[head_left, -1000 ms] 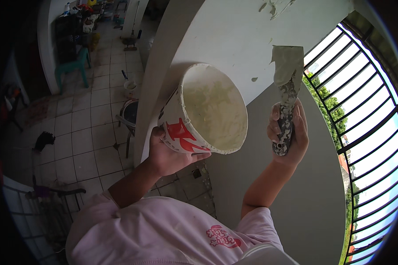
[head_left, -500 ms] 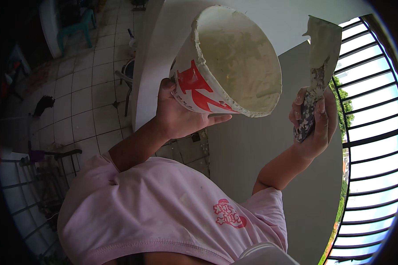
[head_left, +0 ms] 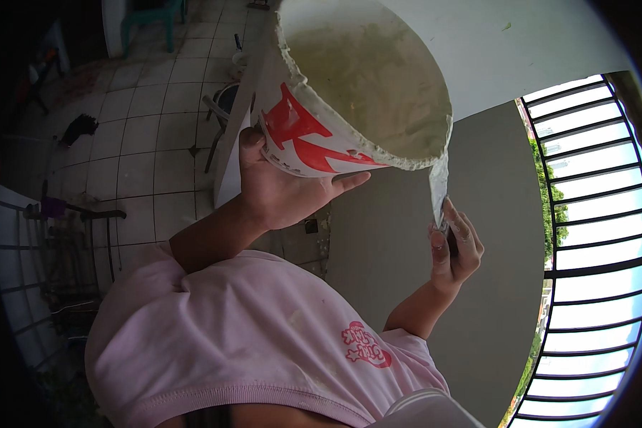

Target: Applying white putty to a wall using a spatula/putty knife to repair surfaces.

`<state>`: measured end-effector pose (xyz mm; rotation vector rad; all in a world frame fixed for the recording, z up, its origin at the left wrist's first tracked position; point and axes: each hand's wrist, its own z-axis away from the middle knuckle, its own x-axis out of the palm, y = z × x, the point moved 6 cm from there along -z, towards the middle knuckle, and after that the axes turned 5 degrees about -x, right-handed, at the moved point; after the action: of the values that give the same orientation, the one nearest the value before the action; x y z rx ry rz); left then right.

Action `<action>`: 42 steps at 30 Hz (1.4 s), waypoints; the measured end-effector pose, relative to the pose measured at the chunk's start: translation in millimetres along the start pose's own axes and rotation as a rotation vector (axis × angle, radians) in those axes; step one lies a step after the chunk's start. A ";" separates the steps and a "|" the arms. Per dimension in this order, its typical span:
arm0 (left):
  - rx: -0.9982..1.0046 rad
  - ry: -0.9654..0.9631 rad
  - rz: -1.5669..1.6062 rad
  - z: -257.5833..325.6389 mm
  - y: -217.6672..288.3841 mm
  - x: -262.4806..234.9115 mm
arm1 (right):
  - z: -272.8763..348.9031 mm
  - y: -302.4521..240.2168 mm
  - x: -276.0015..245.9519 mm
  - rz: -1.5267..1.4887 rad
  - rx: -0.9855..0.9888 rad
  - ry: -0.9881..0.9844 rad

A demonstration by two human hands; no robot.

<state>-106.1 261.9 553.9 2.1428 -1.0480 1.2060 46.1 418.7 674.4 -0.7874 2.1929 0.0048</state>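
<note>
My left hand (head_left: 282, 189) cups the underside of a white bucket (head_left: 299, 139) with red markings, tilted so its mouth faces me. Pale, greenish-white plaster (head_left: 367, 71) coats its inside. My right hand (head_left: 455, 246) is closed around the handle of a putty knife (head_left: 439, 187). Its plaster-smeared blade points up and touches the bucket's lower rim. Both arms come up from my pink shirt (head_left: 250, 335) at the bottom.
A white wall and column (head_left: 521, 43) rise behind the bucket, with a grey wall (head_left: 399, 271) below. A black barred railing (head_left: 592, 235) curves on the right. Far below lies a tiled floor (head_left: 150, 128) with a teal chair (head_left: 153, 14) and metal frames (head_left: 64, 242) at left.
The putty knife came down from the wall to the bucket's rim. The bucket rose and moved closer, filling more of the view, as my head tilted further down.
</note>
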 end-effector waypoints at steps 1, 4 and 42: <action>0.015 0.000 -0.008 0.6 4.3 0.5 | -2.5 1.5 5.8 0.033 -0.017 -0.061; 0.041 -0.055 -0.003 3.1 17.3 19.3 | 7.3 22.8 5.1 -0.040 0.046 -0.024; 0.239 0.054 -0.236 61.0 74.4 39.8 | -235.9 29.9 -25.6 0.245 -0.033 0.826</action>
<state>-121.6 159.1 559.3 2.3205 -0.6313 1.3198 -118.0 398.0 847.0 -0.5839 3.0660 -0.1934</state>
